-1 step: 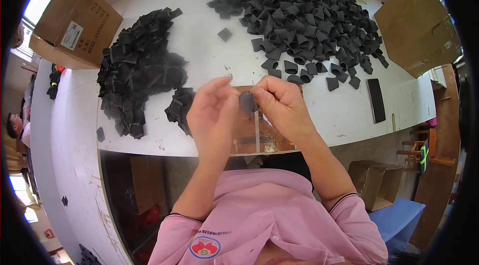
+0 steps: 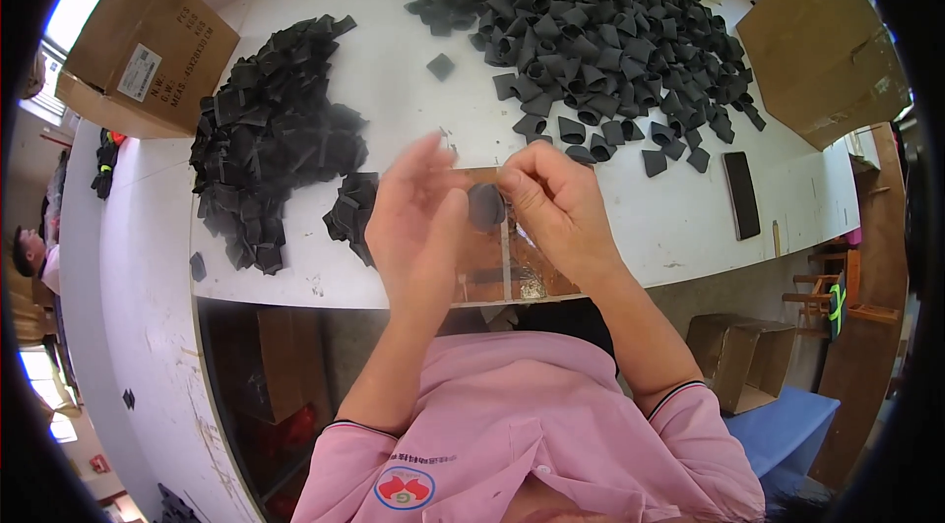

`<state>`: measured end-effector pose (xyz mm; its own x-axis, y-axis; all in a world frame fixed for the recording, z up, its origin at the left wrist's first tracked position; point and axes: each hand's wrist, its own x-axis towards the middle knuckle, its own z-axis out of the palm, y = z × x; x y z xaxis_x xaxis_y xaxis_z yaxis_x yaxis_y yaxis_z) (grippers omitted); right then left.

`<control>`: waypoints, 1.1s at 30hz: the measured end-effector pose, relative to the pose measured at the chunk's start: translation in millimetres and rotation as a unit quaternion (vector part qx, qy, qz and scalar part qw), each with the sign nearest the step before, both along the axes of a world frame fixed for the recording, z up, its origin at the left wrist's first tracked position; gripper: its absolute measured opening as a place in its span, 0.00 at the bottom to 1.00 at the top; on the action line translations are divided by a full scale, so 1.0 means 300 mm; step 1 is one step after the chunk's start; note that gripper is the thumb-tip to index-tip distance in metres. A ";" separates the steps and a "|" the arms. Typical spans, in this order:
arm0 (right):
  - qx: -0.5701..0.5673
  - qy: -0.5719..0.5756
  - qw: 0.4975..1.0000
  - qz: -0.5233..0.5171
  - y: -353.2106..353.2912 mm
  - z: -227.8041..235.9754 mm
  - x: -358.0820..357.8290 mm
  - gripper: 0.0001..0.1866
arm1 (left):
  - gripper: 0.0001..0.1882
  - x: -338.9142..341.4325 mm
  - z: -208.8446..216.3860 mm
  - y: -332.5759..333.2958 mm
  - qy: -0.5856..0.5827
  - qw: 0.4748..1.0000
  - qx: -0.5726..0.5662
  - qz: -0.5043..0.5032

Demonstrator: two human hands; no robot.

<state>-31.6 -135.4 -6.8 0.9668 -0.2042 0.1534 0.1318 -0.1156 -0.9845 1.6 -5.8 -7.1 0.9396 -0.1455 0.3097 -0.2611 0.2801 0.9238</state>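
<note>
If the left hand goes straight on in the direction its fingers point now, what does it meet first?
The left hand points up and away across the white table. Bare tabletop seems to come first, then probably the single black piece lying apart, before the big pile of black pieces. The hand's height above the table is unclear.

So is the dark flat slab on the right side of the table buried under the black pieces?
No, the dark slab lies alone on bare white table.

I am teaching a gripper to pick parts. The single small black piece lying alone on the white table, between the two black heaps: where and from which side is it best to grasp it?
The lone black piece lies flat and apart on the white table, between the left heap and right heap. Probably come from straight above and pinch two opposite edges; its sides are free.
</note>
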 end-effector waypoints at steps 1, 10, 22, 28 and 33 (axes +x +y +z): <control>0.001 0.003 1.000 -0.003 -0.002 0.010 -0.010 0.13 | 0.20 0.016 0.005 -0.003 0.003 1.000 0.001 -0.003; -0.345 -0.291 0.881 -0.142 0.059 0.052 -0.012 0.18 | 0.05 -0.013 0.042 -0.011 0.029 0.986 -0.145 -0.079; -0.262 -0.305 0.910 -0.098 0.034 -0.010 0.003 0.09 | 0.06 -0.064 0.020 0.003 0.140 0.966 -0.212 -0.051; -0.290 -0.264 0.917 -0.074 0.018 0.021 -0.007 0.08 | 0.09 0.016 0.008 0.041 -0.080 0.985 0.148 -0.044; -0.262 -0.225 0.938 0.036 -0.054 0.120 0.024 0.05 | 0.05 0.046 -0.014 0.094 -0.082 0.980 0.178 0.030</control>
<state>-24.3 -151.7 29.2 0.7885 0.0757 0.6103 0.5461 -0.5424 -0.6384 15.4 22.4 -11.4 0.8919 -0.2171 0.3966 -0.4201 -0.0736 0.9045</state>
